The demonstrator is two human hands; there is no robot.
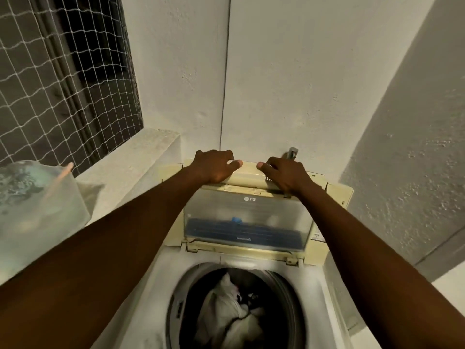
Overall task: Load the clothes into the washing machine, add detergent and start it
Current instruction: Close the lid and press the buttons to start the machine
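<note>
A white top-loading washing machine [324, 293] stands below me with its folding lid [247, 217] raised upright against the wall. In the round drum [286, 308] lie white and dark clothes [226, 313]. My left hand [214, 167] grips the lid's top edge on the left, fingers curled over it. On the right of that same edge my right hand [284, 175] holds it the same way. No detergent container shows in this view.
A tap [292, 153] sticks out of the white wall just behind my right hand. A netted window [63, 79] and its concrete ledge [130, 157] are to the left. A translucent plastic tub [37, 210] sits at the left edge.
</note>
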